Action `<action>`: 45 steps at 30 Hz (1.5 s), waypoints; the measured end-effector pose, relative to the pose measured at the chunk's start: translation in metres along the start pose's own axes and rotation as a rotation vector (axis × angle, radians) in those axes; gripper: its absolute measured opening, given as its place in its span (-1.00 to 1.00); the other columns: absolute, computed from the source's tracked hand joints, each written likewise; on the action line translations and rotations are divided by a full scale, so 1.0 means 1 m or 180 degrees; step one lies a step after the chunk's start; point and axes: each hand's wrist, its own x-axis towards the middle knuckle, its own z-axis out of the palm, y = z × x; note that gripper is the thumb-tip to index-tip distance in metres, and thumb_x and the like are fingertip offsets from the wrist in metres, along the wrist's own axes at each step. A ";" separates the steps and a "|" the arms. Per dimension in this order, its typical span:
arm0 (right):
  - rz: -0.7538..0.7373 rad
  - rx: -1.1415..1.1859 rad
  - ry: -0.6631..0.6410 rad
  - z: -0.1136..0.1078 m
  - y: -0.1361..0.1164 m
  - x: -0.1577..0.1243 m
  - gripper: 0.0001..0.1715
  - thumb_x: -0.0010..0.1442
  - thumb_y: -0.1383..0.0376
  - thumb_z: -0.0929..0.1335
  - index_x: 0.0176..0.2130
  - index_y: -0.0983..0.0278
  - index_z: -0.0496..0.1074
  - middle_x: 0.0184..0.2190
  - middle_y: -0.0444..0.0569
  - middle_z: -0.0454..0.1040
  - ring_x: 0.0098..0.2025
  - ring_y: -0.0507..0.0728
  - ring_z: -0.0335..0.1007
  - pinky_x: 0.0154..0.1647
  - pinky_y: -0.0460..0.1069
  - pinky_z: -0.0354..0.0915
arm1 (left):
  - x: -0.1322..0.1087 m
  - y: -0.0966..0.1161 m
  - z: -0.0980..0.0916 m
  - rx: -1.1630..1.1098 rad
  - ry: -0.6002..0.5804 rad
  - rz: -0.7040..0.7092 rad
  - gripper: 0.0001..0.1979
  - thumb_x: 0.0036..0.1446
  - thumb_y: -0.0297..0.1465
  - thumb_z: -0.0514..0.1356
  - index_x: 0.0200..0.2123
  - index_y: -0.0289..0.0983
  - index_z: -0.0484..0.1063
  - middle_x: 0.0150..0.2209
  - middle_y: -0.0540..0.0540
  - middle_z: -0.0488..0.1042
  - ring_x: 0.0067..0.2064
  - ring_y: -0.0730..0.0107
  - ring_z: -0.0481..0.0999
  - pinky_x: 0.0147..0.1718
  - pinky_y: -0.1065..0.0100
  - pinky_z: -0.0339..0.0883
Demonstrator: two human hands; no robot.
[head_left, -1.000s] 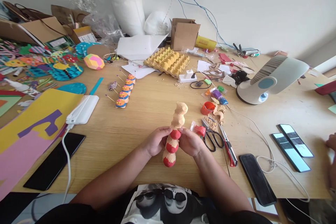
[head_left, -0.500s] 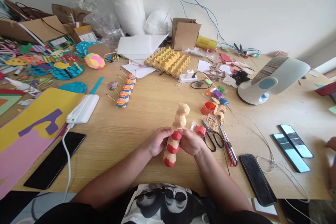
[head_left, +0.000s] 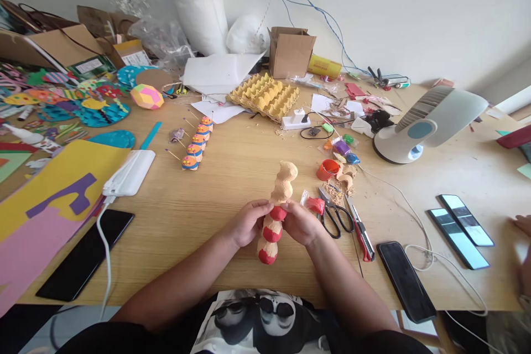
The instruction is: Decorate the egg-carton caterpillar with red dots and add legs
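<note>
Between both hands I hold a bumpy, pale tan caterpillar-shaped figure [head_left: 284,187] made of a row of round lumps. Red clay covers parts of its lower three lumps, while the upper ones are bare. My left hand [head_left: 251,222] grips its left side near the middle, the thumb lying at the red lump. From the right, my right hand [head_left: 301,223] pinches the same lump. Just beyond that hand lie a packet of red clay [head_left: 314,203], black-handled scissors [head_left: 335,215] and a red utility knife [head_left: 362,232]. Farther off stands a painted orange-and-blue caterpillar [head_left: 196,144] with pins sticking out.
A red cup [head_left: 327,169] sits near wood shavings and colored clay packets [head_left: 342,147]. A white fan [head_left: 418,127] stands at right, phones [head_left: 406,282] nearby. At left are a power bank [head_left: 130,172] and colored paper [head_left: 78,177]. Another person's hand [head_left: 523,224] shows at the right edge.
The view has shifted slightly. My hands keep the same hold on the figure. At the right edge, the other person's hand shows a little more.
</note>
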 end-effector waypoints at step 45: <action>-0.0455 0.0198 -0.0212 0.000 0.005 0.006 -0.69 0.10 0.12 0.56 -0.37 0.29 0.53 -0.46 -0.10 0.46 -0.40 0.05 0.30 -0.27 -0.02 0.22 | 0.003 0.009 0.003 -0.0943 -0.0085 -0.0095 -0.75 0.28 -0.27 0.24 -0.22 -0.35 0.60 -0.29 -0.14 0.60 -0.24 0.31 0.53 -0.19 0.34 0.44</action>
